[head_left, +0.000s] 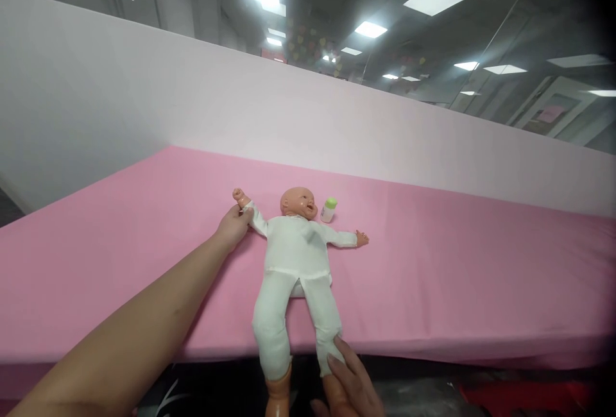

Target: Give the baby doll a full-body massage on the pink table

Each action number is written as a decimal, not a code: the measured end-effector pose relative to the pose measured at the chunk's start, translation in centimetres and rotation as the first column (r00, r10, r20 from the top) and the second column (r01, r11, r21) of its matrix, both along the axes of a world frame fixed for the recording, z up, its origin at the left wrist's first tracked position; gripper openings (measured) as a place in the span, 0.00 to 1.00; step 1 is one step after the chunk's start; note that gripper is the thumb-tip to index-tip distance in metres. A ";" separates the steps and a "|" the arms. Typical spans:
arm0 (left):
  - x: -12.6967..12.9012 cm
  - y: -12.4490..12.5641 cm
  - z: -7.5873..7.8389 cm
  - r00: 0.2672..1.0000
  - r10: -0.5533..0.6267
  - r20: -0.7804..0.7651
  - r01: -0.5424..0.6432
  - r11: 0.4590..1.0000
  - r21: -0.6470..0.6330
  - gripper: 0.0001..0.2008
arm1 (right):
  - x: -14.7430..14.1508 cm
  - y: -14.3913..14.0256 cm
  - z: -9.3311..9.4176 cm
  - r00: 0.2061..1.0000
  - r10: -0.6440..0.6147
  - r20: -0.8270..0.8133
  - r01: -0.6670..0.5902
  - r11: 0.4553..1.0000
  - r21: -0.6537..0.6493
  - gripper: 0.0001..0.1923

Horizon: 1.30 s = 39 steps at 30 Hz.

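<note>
Item: one baby doll [296, 256], in a white top and white trousers, lay on its back on a pink-covered table [457, 276]. Its head pointed away from the person and its legs toward them, so the long axis ran near to far. Both lower legs overhung the near edge of the table.

Hands: two, both the person's own. The left hand [233, 224] was stretched far out and pinched the cuff of the doll's raised arm, on the viewer's left, just below the small fist. The right hand [349, 382] sat close to the body at the bottom of the view, fingers [337, 356] laid on the trouser end of the leg on the viewer's right; it seemed to grip the ankel from beneath, though the lower frame cut this off. The right hand was nearer the doll's feet, the left nearer its head.

Other things: one small white bottle with a green cap [329, 209] stood upright just beside the doll's head, on the viewer's right, apart from both hands. One pale partition wall [144, 102] rose behind the table.
</note>
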State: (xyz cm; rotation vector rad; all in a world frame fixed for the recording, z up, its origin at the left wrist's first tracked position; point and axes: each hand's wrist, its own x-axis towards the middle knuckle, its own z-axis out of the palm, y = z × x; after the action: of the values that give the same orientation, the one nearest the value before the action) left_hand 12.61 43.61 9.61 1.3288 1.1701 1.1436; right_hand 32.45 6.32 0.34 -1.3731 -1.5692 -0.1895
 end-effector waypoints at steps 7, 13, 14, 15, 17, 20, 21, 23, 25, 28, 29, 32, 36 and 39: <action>0.1 -1.3 0.8 0.990 -0.103 -0.092 0.115 0.985 0.132 0.28 | 0.1 0.0 2.3 0.998 0.037 -0.053 -0.039 0.999 -0.035 0.25; 1.4 -4.0 2.1 0.867 -0.203 -0.454 0.390 0.844 0.368 0.29 | 1.7 1.5 6.1 0.994 0.088 -0.063 -0.086 0.996 0.023 0.24; 1.6 -4.4 2.2 0.829 -0.188 -0.527 0.431 0.815 0.387 0.29 | 2.1 1.9 6.8 0.992 0.115 -0.054 -0.114 0.993 0.032 0.25; 1.8 -4.7 2.3 0.792 -0.163 -0.589 0.463 0.789 0.404 0.29 | 2.5 2.3 7.6 0.988 0.151 -0.042 -0.150 0.988 0.034 0.25; 2.0 -5.0 2.2 0.737 -0.113 -0.667 0.498 0.758 0.421 0.28 | 3.2 3.1 9.1 0.975 0.221 -0.011 -0.221 0.975 0.018 0.27; 2.0 -4.8 2.2 0.709 -0.099 -0.698 0.512 0.752 0.414 0.27 | 3.7 4.3 11.1 0.963 0.270 0.003 -0.270 0.963 -0.023 0.28; 1.9 -4.7 2.3 0.707 -0.105 -0.699 0.517 0.751 0.410 0.27 | 3.7 4.8 11.6 0.963 0.270 -0.004 -0.270 0.962 -0.040 0.28; 1.8 -4.4 2.4 0.706 -0.120 -0.697 0.526 0.749 0.403 0.27 | 3.6 6.0 12.4 0.968 0.246 -0.040 -0.249 0.965 -0.081 0.28; 1.7 -4.1 2.7 0.707 -0.132 -0.694 0.531 0.748 0.398 0.27 | 3.1 7.5 12.8 0.976 0.199 -0.084 -0.209 0.969 -0.130 0.29; 1.7 -3.7 2.8 0.710 -0.145 -0.689 0.531 0.754 0.388 0.28 | 2.1 10.1 12.6 0.989 0.127 -0.081 -0.142 0.965 -0.219 0.28; 1.7 -3.7 2.8 0.711 -0.148 -0.687 0.529 0.756 0.385 0.28 | 1.8 11.0 12.3 0.993 0.104 -0.063 -0.117 0.961 -0.252 0.28; 1.6 -3.6 2.7 0.719 -0.154 -0.677 0.520 0.766 0.378 0.28 | 0.8 12.9 11.2 0.999 0.034 -0.035 -0.043 0.952 -0.303 0.28; 1.5 -3.6 2.7 0.737 -0.157 -0.658 0.504 0.776 0.380 0.27 | 0.4 14.0 10.5 0.999 -0.018 -0.042 0.005 0.955 -0.298 0.25; 1.6 -3.6 2.8 0.747 -0.159 -0.645 0.492 0.785 0.377 0.26 | 0.4 14.0 10.4 1.000 -0.003 -0.031 -0.006 0.960 -0.281 0.25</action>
State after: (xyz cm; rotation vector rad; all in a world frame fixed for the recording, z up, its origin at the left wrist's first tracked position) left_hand 14.16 40.02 12.41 2.3558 0.9734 0.8146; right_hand 32.87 20.33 10.74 -1.5852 -1.6155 0.0594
